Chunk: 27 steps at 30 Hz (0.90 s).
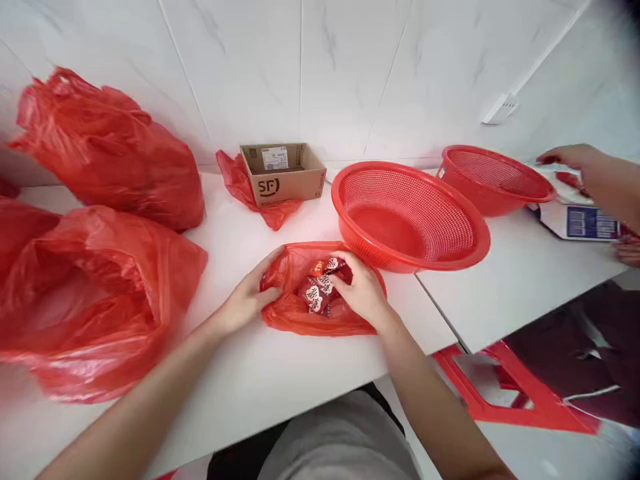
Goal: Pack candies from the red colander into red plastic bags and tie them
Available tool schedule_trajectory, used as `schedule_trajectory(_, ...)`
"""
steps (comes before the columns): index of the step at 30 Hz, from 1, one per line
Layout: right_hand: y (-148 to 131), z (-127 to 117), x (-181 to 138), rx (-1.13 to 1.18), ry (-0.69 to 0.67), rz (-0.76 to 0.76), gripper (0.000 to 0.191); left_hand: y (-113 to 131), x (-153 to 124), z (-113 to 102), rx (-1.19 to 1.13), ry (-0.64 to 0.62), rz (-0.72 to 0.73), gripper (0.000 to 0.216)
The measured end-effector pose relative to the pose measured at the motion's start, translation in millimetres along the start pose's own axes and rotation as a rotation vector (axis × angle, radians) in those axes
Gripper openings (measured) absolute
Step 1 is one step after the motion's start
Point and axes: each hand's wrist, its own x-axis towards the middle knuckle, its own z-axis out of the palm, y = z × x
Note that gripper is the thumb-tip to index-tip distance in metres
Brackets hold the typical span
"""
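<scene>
Red and open, the bag (310,325) sits on the tabletop (250,373), its edge pinched by my left fingers (257,273); my right fingers (354,263) bend over packets (315,293) inside, their grip unclear to me.

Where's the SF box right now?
In the head view, the SF box is at upper centre, near the tiled wall, left of the larger basket, with red plastic around its base.
</scene>
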Motion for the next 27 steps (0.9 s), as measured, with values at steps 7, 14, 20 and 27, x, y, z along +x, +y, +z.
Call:
schedule_trajectory(7,-1.1,-3.8,-5.0,0.022,-0.064,0.008,0.062,7.0,3.0,-4.5,0.094,0.262,-0.026,0.067)
schedule_trajectory(14,10.4,-7.7,-24.4,-0.060,-0.035,-0.004,0.062,6.9,2.4,-2.5,0.089,0.185,-0.068,0.034)
schedule_trajectory(20,19.3,-3.5,-21.1,-0.051,0.192,-0.117,0.036,5.8,0.4,1.3,0.083,0.155,-0.069,0.033)
schedule_trajectory(27,9.8,-14.2,-32.3,-0.104,0.158,-0.144,0.030,16.7,-0.5,-3.0,-0.025,0.294,-0.021,0.031)
